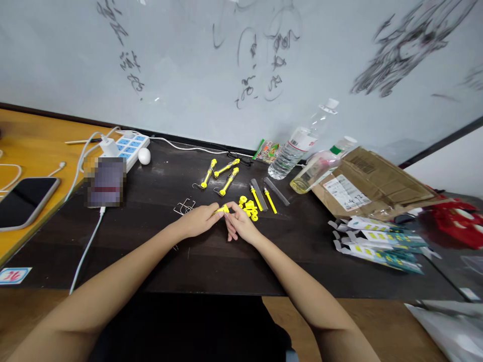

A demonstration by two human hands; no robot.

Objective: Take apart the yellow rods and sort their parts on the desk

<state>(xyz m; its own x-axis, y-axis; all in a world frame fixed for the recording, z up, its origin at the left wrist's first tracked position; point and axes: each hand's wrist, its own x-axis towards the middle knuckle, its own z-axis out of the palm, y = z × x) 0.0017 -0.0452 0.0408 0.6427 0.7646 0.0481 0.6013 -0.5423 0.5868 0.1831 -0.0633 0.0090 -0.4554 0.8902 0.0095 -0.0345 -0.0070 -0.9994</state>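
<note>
My left hand (199, 221) and my right hand (243, 224) meet over the dark table, both closed with fingertips on a small yellow plastic piece (224, 208). Fingers hide much of it, and a thin clear part seems to extend below. Just right of my right hand lies a pile of small yellow plastic parts (249, 207). Beyond it are two yellow rods (256, 198) with pale tips and two clear tubes (277, 191). Bent metal wires (184, 206) rest beside my left hand. Farther back lie three yellow tube-shaped pieces (228, 182), at least two with wire hooks.
A water bottle (292, 153), a bottle of yellowish liquid (315, 171) and a snack packet (267, 151) stand near the whiteboard. At right are a cardboard parcel (372, 176) and several small boxes (377, 244). Left are a power strip (132, 146), cables and a phone (28, 201).
</note>
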